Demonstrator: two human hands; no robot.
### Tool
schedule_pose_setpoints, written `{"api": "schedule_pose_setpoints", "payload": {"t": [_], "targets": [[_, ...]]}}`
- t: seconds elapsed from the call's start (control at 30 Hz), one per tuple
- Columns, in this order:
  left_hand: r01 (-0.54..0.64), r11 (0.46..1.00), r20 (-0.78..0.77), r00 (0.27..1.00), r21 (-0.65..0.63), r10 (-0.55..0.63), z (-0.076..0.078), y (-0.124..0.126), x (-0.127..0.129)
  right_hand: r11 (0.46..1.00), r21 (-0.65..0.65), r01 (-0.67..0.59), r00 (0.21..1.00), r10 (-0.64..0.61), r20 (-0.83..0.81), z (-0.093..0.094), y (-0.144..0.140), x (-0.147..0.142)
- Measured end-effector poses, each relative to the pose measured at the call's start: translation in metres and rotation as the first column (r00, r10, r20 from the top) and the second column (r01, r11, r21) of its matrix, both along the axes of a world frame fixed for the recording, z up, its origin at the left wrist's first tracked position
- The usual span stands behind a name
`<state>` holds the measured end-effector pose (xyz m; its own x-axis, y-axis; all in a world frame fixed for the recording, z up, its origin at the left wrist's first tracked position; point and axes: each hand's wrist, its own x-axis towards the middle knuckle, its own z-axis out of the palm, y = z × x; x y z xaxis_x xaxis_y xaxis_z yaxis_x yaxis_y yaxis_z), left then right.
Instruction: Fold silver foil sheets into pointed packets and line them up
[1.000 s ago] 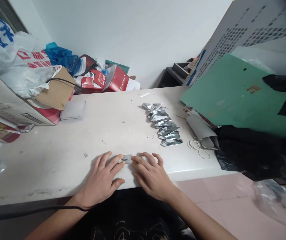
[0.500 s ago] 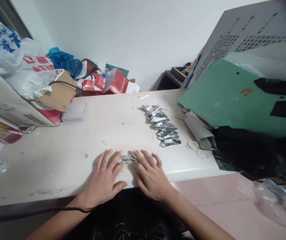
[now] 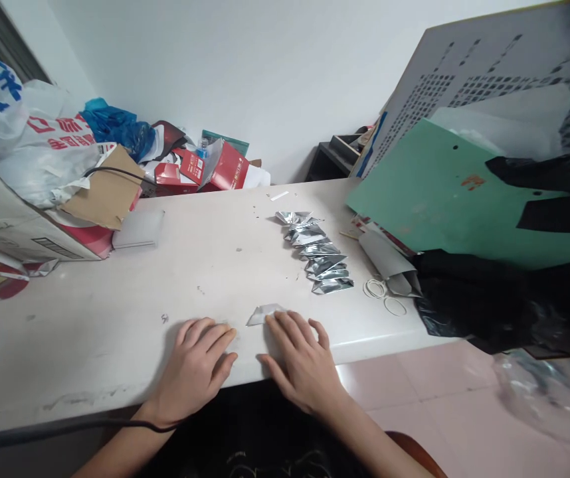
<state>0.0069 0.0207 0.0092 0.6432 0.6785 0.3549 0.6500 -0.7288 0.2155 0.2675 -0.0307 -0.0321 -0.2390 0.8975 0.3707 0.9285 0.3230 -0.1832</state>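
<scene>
A small folded piece of silvery-white paper [image 3: 262, 313] lies flat near the front of the white table [image 3: 205, 259]. My right hand [image 3: 301, 355] rests on its right end, fingers stretched out over it. Left of the paper, my left hand [image 3: 198, 362] lies on the tabletop with slightly bent fingers, apart from the paper and holding nothing. Beyond my right hand runs a slanting row of several folded silver foil pieces [image 3: 322, 259].
White rubber bands [image 3: 375, 288] lie right of the foil row, beside a rolled grey sheet [image 3: 389, 259]. A green board [image 3: 464, 199] and black plastic [image 3: 464, 292] crowd the right side. Cardboard boxes [image 3: 30, 232] and bags fill the left. A dark cable [image 3: 66, 425] crosses my left wrist.
My left hand has drawn left, off the paper, and its fingers have bent a little. The paper now shows a slanted shape under my right fingertips. The view has shifted slightly.
</scene>
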Motion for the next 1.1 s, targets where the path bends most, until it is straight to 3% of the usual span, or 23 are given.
{"api": "schedule_pose_setpoints", "payload": {"t": [0.27, 0.43, 0.9, 1.1], "targets": [[0.026, 0.999, 0.027, 0.999, 0.035, -0.027, -0.005, 0.006, -0.006, 0.988, 0.094, 0.124, 0.992, -0.121, -0.033, -0.006, -0.009, 0.073], [0.025, 0.998, 0.038, 0.999, 0.056, -0.027, -0.011, 0.008, -0.005, 0.952, 0.129, 0.276, 0.96, -0.281, 0.02, -0.011, -0.008, 0.104], [-0.008, 1.0, 0.079, 0.997, 0.03, 0.005, -0.013, 0.008, -0.003, 0.941, 0.053, 0.333, 0.941, -0.328, -0.082, -0.011, 0.038, 0.107], [-0.005, 1.0, 0.103, 0.995, -0.012, 0.006, -0.012, 0.004, -0.001, 0.923, 0.113, 0.369, 0.921, -0.346, -0.178, -0.012, 0.052, 0.101]]}}
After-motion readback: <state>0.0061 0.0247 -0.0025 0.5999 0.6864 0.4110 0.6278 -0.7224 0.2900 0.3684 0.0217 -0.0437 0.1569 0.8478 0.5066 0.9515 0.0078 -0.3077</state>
